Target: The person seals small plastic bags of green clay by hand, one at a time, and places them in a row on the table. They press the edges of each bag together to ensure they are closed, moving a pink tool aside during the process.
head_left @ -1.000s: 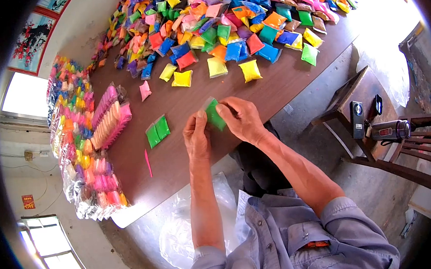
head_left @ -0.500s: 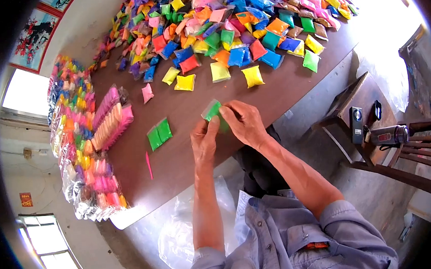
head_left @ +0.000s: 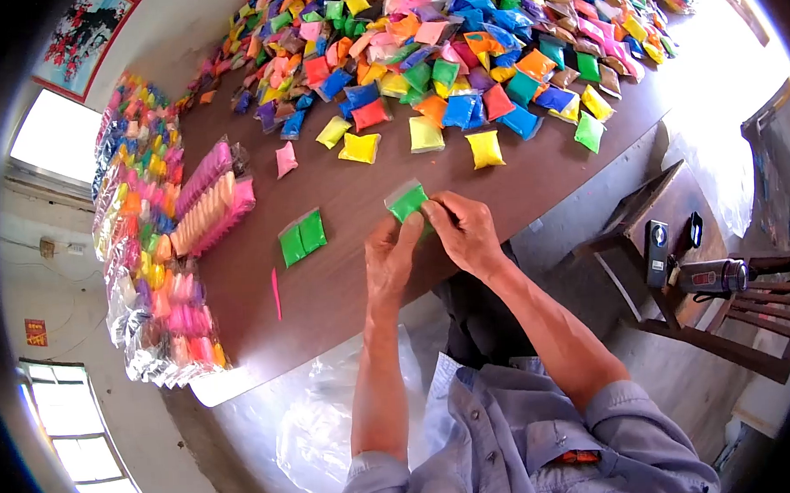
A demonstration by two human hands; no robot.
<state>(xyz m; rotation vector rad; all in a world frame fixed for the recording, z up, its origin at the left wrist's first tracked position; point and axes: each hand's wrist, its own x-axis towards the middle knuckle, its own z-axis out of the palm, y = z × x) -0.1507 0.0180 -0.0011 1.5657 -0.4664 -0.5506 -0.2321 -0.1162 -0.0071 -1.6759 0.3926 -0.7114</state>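
A small clear packet with green filling [head_left: 405,199] is held above the table by both hands. My left hand [head_left: 390,255] pinches its lower left part between thumb and fingers. My right hand [head_left: 465,229] grips the lower right edge, thumb and fingertips pressed together. On the table to the left, a pair of green packets [head_left: 303,237] lies side by side, touching. Closer to the near edge is a thin pink stick [head_left: 277,293]. Just beyond my hands sit loose yellow packets [head_left: 485,149].
A large heap of coloured packets [head_left: 457,59] covers the far side of the brown table [head_left: 257,323]. Rows of bagged packets [head_left: 157,257] line its left end, beside a pink and peach stack [head_left: 208,211]. At right, a wooden stool [head_left: 650,226] carries a flask [head_left: 714,276].
The camera view has shifted, so the whole table appears moved slightly. Both hands still hold the green packet, which now shows flatter, with its clear top edge visible.
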